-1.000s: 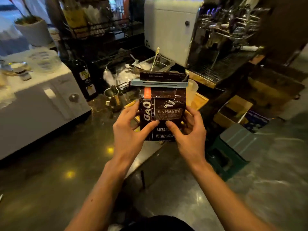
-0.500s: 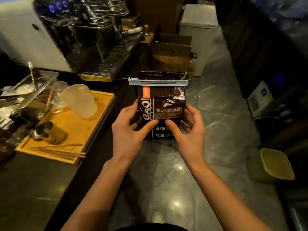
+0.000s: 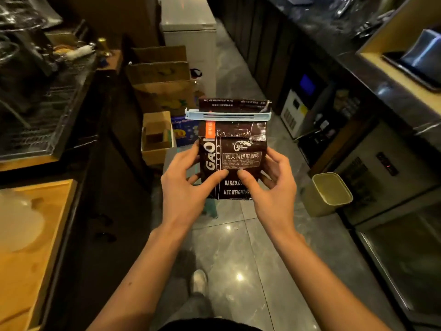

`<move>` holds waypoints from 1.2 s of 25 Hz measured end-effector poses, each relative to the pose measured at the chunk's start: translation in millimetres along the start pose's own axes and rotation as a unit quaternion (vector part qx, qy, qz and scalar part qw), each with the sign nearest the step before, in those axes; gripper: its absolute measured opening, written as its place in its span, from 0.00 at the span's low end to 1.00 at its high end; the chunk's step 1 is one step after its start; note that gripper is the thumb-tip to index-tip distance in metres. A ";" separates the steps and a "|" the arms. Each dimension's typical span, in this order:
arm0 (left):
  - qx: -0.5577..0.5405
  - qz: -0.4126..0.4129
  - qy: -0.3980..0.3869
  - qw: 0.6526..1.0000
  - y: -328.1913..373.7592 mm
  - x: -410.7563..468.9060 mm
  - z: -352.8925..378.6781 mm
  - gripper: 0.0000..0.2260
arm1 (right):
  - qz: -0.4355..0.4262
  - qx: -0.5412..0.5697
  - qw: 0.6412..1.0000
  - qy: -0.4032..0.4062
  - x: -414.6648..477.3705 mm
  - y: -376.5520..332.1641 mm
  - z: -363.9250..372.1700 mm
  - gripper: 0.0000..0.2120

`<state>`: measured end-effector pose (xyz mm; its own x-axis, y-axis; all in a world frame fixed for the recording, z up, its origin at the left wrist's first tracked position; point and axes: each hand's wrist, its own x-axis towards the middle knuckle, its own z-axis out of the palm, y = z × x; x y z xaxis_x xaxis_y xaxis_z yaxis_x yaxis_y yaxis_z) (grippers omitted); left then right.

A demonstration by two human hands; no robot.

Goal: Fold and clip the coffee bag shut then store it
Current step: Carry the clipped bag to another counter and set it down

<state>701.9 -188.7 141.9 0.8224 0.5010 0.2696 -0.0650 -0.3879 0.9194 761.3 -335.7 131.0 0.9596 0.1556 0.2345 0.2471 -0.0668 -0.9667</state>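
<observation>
- Coffee bag [image 3: 235,163], a dark brown glossy foil pouch with white lettering and an orange tab near its upper left, is held upright in the air in front of the person, above the grey tiled floor [image 3: 238,247] of the aisle between two counters.
- Left hand [image 3: 183,187] pinches the bag's left edge: the thumb presses flat on the front face below the label, and the other fingers curl around the edge to the back, slightly spread.
- Right hand [image 3: 274,189] mirrors it on the right edge, thumb on the front with its tip just beside the left thumb's tip, fingers wrapped behind the bag and loosely apart.
- Both wrists are bent slightly inward, and the bare forearms rise from the lower corners of the view and converge toward the bag.
- Above the hands, the bag's top is folded over and a pale blue plastic bar clip [image 3: 228,115] is clamped horizontally across the fold, wider than the bag on both sides; a flap with upside-down print stands above the clip.
- Just right of the right hand, on the floor, stands a yellowish square plastic bin [image 3: 330,194].
- Open brown cardboard boxes [image 3: 160,75] sit on the floor beyond the bag.
- A light wooden tray [image 3: 35,235] lies on the dark counter at the left.
</observation>
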 end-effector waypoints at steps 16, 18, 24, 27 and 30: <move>-0.085 0.028 -0.125 0.988 -50.8 207.9 80.6 0.31 | 0.001 -0.074 0.989 0.131 174.6 49.9 25.4 0.27; -0.085 0.029 -0.122 0.988 -52.3 233.9 110.7 0.30 | 0.001 -0.074 0.988 0.137 210.0 66.2 13.3 0.27; -0.085 0.028 -0.110 0.990 -37.2 328.8 215.7 0.31 | -0.008 -0.061 0.989 0.132 337.5 97.2 -44.9 0.26; -0.090 0.035 -0.113 0.989 -30.6 373.6 260.4 0.30 | -0.019 -0.066 0.990 0.125 397.3 109.9 -68.4 0.27; -0.086 0.032 -0.111 0.990 -33.4 421.8 293.7 0.30 | -0.016 -0.067 0.991 0.117 455.0 123.6 -78.1 0.27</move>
<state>1217.0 -191.7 140.8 0.9157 0.2904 0.2779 -0.2012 -0.2672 0.9424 1238.9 -350.2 126.2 0.9521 -0.0726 0.2971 0.2783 -0.1973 -0.9400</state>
